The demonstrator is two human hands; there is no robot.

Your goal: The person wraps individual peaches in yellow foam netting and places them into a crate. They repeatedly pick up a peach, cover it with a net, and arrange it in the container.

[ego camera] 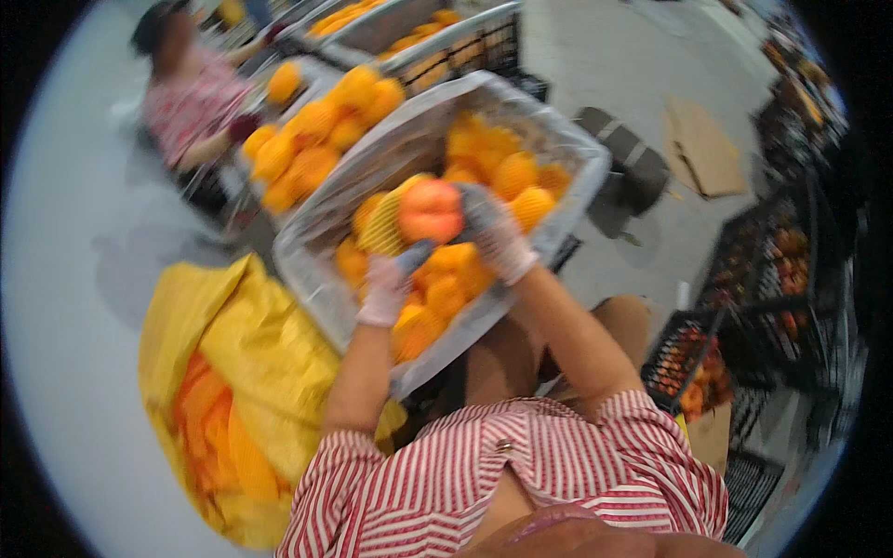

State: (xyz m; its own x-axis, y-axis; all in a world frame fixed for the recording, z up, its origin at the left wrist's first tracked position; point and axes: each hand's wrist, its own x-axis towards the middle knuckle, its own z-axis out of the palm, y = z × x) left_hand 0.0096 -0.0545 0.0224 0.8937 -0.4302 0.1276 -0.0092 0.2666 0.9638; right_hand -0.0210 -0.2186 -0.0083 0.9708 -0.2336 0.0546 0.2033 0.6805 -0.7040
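Note:
An orange-red round fruit [430, 211] is in my right hand [497, 234], whose gloved fingers grip its right side. Against the fruit's left side sits a yellow foam net sleeve [381, 224], held by my left hand [388, 287]. My left thumb points at the fruit's lower edge, while the other left fingers are mostly hidden. Both gloves are pale at the wrist and grey at the fingers. Below my hands is a crate with a plastic liner [307, 244], holding several fruits in orange foam nets [446, 296]. Blur softens the details.
A yellow sack [265, 314] with orange foam nets [223, 432] stands at left. More netted fruits [314, 132] lie beyond the crate, near another person [195, 104]. Lined crates [453, 49] stand at the back. Black crates of fruit [757, 265] and flat cardboard [701, 150] are at right.

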